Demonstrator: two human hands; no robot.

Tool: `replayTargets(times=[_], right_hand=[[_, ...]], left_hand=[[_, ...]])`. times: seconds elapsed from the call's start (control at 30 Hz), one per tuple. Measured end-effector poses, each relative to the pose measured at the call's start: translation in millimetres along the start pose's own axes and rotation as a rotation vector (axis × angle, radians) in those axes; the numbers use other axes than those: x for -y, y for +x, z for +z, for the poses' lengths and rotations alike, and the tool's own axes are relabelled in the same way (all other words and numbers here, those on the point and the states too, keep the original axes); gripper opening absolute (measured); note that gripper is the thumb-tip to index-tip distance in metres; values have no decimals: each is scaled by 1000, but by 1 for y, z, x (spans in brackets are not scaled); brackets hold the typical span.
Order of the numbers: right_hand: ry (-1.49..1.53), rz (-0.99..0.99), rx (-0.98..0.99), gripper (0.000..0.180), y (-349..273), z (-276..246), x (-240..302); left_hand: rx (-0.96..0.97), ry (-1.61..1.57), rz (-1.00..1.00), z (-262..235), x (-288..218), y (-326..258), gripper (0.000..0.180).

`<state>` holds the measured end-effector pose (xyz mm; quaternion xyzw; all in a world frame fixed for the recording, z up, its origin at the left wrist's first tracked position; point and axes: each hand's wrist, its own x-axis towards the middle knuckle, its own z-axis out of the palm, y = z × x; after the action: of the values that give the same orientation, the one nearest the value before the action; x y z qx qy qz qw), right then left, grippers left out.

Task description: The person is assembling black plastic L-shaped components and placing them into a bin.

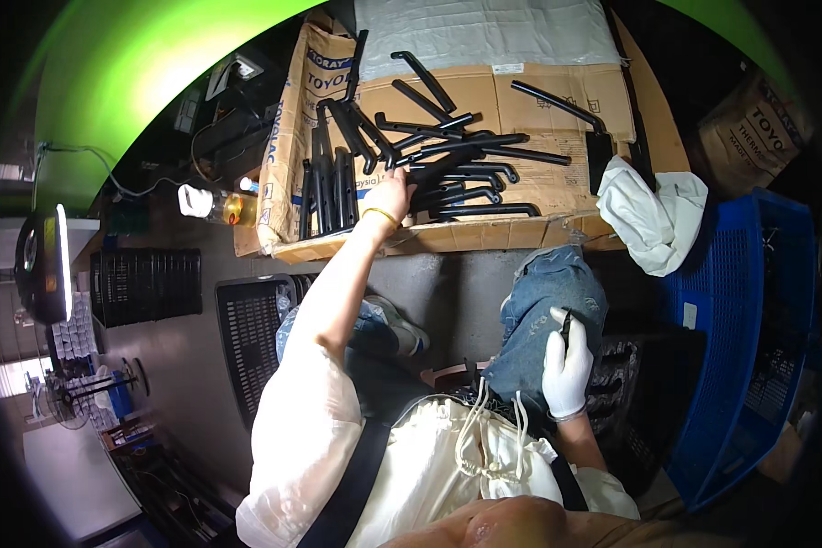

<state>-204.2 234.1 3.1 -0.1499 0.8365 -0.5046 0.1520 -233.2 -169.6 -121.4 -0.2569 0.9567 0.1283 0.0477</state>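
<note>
- The left hand (391, 194) was seen stretched out over the cardboard (557, 100), fingers curled down onto a black bent rod (447, 163) near the front edge; whether the rod was fully gripped could not be told, as the fingers hid the contact.
- The rod touched by the hand lay in the middle of a loose pile of rods (457, 173), crossed over and under its neighbours.
- Judgement: a clean pick would need the rod taken at its near end and drawn toward the front edge, so that the crossed rods were not dragged along.
- A second group, the upright rods (329, 187), was noted just to the left of the hand, near the left front corner of the cardboard.
- The right hand (566, 365), in a white glove, was held well apart from the cardboard, resting by the right knee and closed around a small dark tool (565, 325).
- A white cloth (653, 215) was noted at the right front corner of the cardboard; a blue crate (749, 347) stood beside it.
</note>
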Motion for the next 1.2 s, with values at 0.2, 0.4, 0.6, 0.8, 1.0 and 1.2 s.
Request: replayTargets(times=[0.2, 0.4, 0.6, 0.8, 1.0, 1.2], right_hand=[[125, -30, 107, 28, 11, 12, 22], [30, 3, 292, 31, 39, 55, 55], [200, 31, 313, 29, 39, 71, 85], [88, 19, 390, 28, 33, 80, 91], [70, 8, 529, 18, 10, 57, 85], [-13, -200, 598, 14, -21, 51, 96]], left_hand=[[343, -1391, -132, -72, -38, -120, 41], [950, -2223, -232, -83, -93, -225, 54], [492, -1869, -72, -77, -111, -277, 36], [332, -1684, -18, -77, -104, -289, 40], [282, -2077, 1, -88, -87, -287, 57], [147, -1855, -129, -97, -91, -293, 58]])
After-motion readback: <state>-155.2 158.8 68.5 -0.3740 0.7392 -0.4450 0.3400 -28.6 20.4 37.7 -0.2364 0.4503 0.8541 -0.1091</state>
